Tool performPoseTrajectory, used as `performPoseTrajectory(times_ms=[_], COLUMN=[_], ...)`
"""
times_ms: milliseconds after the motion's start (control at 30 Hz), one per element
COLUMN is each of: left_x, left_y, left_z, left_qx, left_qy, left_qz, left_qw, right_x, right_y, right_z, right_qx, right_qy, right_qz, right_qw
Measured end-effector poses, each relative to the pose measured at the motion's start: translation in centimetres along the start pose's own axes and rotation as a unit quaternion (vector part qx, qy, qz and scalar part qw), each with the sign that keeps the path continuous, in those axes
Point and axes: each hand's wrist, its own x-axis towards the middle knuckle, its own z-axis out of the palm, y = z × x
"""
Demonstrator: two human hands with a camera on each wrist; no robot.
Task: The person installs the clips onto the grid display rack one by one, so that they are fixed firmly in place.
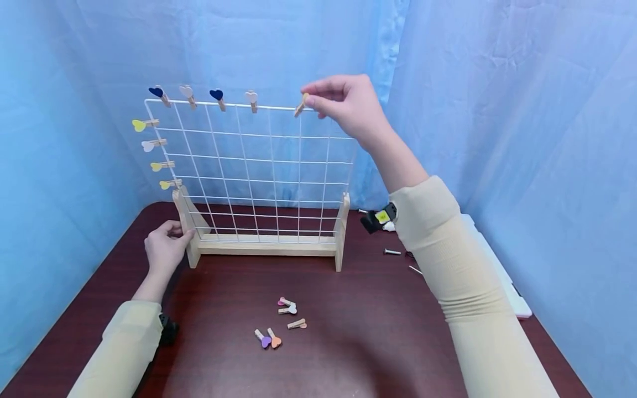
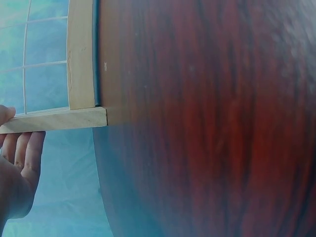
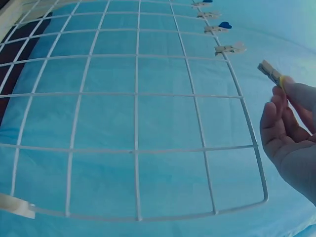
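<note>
A white wire grid stands upright in a pale wooden stand. My left hand grips the stand's left upright between thumb and fingers. Between thumb and fingertips, my right hand pinches a small wooden clothespin with a yellow heart, close by the grid's top wire. In the right wrist view the clothespin is apart from the wire. Dark blue and white heart clothespins sit along the top wire; yellow and white ones are clipped down the left side.
Several loose heart clothespins lie on the dark wooden table in front of the stand. Screws and a white flat case are at the right, partly behind the right sleeve. Blue curtains surround the table.
</note>
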Motion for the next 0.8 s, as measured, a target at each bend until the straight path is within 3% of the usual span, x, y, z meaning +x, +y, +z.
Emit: performPoseTrajectory(times_ms=[167, 333, 600, 800], left_x=[0.1, 0.2, 0.2, 0.2], left_y=[-0.2, -0.4, -0.1, 0.1], left_z=[0.1, 0.2, 0.3, 0.2], left_qx=[0.002, 0.005, 0.001, 0.002], left_qy=[-0.001, 0.0, 0.005, 0.008], left_qz=[0.002, 0.003, 0.005, 0.01], left_qw=[1.0, 1.0, 1.0, 0.9999], right_x=[2.8, 4.0, 4.2, 4.3], right_y=[1.3, 1.6, 2.1, 2.4], right_z=[0.6, 1.5, 2.2, 2.4], right_qx=[-0.066, -0.117, -0.128, -0.165], right_qy=[0.026, 0.022, 0.042, 0.028], right_qz=[-0.053, -0.094, -0.083, -0.088], right_qw=[0.996, 0.988, 0.987, 0.982])
